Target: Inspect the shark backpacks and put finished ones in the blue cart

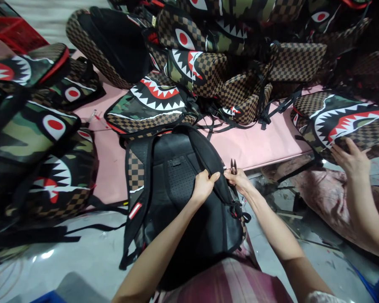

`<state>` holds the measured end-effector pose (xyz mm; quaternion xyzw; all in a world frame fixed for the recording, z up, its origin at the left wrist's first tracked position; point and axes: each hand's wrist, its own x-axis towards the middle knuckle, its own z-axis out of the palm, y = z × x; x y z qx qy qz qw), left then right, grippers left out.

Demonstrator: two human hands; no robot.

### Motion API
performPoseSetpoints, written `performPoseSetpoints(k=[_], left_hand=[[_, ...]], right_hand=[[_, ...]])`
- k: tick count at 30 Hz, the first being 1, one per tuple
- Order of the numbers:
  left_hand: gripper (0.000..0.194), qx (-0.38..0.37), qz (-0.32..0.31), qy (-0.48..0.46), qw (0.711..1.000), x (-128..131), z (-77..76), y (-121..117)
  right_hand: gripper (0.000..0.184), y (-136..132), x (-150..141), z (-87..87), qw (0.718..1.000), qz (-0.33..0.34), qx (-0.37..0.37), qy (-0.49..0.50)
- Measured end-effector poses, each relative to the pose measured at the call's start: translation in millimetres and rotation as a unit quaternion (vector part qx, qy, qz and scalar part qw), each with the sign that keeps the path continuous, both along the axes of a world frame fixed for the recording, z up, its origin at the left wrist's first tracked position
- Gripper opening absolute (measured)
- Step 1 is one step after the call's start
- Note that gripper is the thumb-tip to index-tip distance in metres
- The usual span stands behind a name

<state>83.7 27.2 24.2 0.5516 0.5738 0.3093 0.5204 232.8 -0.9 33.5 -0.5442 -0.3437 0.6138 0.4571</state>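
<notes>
Head view: a black backpack lies back-up under both hands; the left hand pinches its shoulder strap, the right hand grips small snips just beside it.

The black backpack looks like matt fabric with a perforated mesh back panel and woven webbing straps, the snips are dark metal, the shark-mouth backpacks have a slightly glossy printed faux-leather look, and the pink sheet seems smooth and matt.
</notes>
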Motion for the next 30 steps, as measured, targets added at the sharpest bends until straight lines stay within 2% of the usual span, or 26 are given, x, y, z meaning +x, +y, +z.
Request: performPoseSetpoints(k=[7,13,17,20,23,27,30], left_hand=[[0.031,-0.058,0.037,-0.158,0.985,10.2,8.1,-11.0],[0.039,-0.138,0.081,-0.31,0.937,16.1,32.5,-28.2],[0.037,-0.165,0.072,-0.343,0.922,15.3,41.7,-38.1],[0.035,-0.169,0.071,-0.354,0.917,14.4,44.5,-43.4],[0.036,-0.173,0.057,-0.358,0.916,12.2,48.5,-47.7],[0.038,-0.157,0.027,-0.345,0.925,7.1,54.3,-52.5],[0.039,-0.129,0.012,-0.322,0.938,3.8,55.6,-54.3]], right_hand=[[0.021,-19.7,-6.3,15.0,0.995,-0.048,0.016,-0.082],[0.02,-53.5,-11.7,22.9,0.995,-0.073,-0.011,-0.067],[0.031,-68.6,-4.8,24.6,0.995,-0.077,-0.068,0.017],[0.032,-72.0,-1.2,25.0,0.993,-0.052,-0.061,0.084],[0.032,-73.7,-1.7,24.9,0.99,-0.059,-0.055,0.119],[0.035,-78.2,-5.2,24.1,0.99,-0.067,-0.059,0.112],[0.035,-77.9,-7.4,26.5,0.995,-0.08,-0.035,0.052]])
